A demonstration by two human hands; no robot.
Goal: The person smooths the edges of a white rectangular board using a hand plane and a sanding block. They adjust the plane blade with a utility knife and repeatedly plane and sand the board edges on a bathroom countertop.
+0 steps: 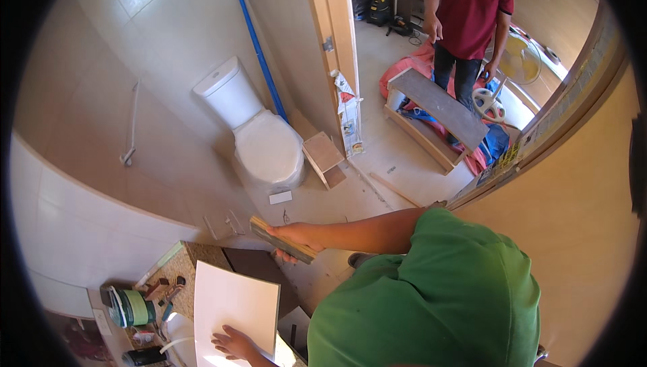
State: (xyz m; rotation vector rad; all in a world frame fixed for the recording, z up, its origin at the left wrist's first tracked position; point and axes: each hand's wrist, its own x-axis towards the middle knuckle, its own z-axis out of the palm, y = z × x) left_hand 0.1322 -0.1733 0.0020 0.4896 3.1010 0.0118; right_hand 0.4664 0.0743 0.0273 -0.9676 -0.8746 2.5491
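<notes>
A white rectangular board with a thin darker edge leans or lies over the counter at lower left. My left hand rests on its lower part, fingers spread. Out beyond the board's upper right corner, my right hand grips a short flat wooden block, light wood on one side and dark grey on the other. The block is held tilted, apart from the board. My right arm, in a green sleeve, reaches across from the right.
A speckled counter at left holds tools and a green-banded roll. Ahead stand a white toilet and a small wooden box. Beyond the doorway, a person in a red shirt stands behind a wooden bench-like frame.
</notes>
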